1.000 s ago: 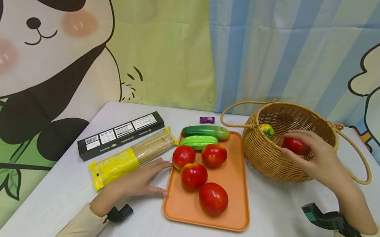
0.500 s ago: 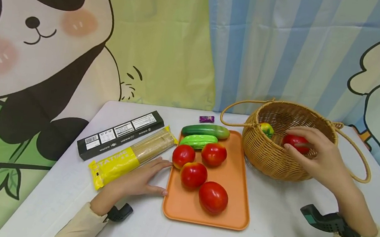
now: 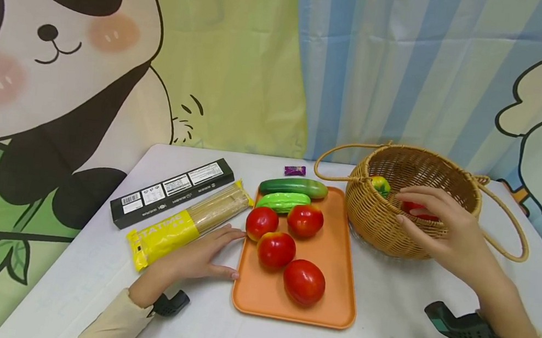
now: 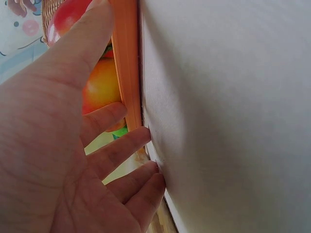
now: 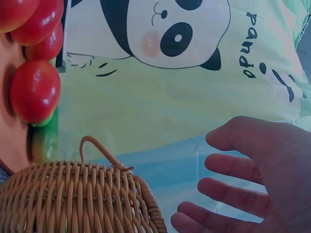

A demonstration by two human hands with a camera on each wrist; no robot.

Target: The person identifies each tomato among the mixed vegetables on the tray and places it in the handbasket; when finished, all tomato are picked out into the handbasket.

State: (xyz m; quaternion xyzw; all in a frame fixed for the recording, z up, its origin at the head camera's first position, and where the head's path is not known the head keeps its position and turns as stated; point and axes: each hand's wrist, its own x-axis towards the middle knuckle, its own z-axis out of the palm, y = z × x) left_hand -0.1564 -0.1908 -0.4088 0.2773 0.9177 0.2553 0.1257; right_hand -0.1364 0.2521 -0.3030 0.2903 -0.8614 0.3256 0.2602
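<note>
In the head view my right hand (image 3: 455,232) is over the near rim of the wicker basket (image 3: 393,234), thumb and fingers apart. Behind those fingers, inside the basket, lies a shiny red fruit or vegetable (image 3: 413,208), partly hidden. The right wrist view shows nothing between the fingers of that hand (image 5: 262,179). At the left side of the orange tray (image 3: 331,307) rests my left hand (image 3: 200,252), fingers spread, thumb tip right at the rim. Several red tomato-like fruits (image 3: 305,283) lie on the tray, along with a dark green cucumber (image 3: 294,187) and a lighter ridged green vegetable (image 3: 283,202).
Left of the tray lie a yellow pack of noodles (image 3: 185,226) and a long black box (image 3: 171,193). A small purple packet (image 3: 295,170) lies behind the tray. A yellow-green pepper (image 3: 380,185) sits in the basket, whose handles (image 3: 514,216) stick out sideways.
My right hand has let go of the red item, which now sits lower in the basket, and has drawn slightly back toward me. The left hand has stayed in place.
</note>
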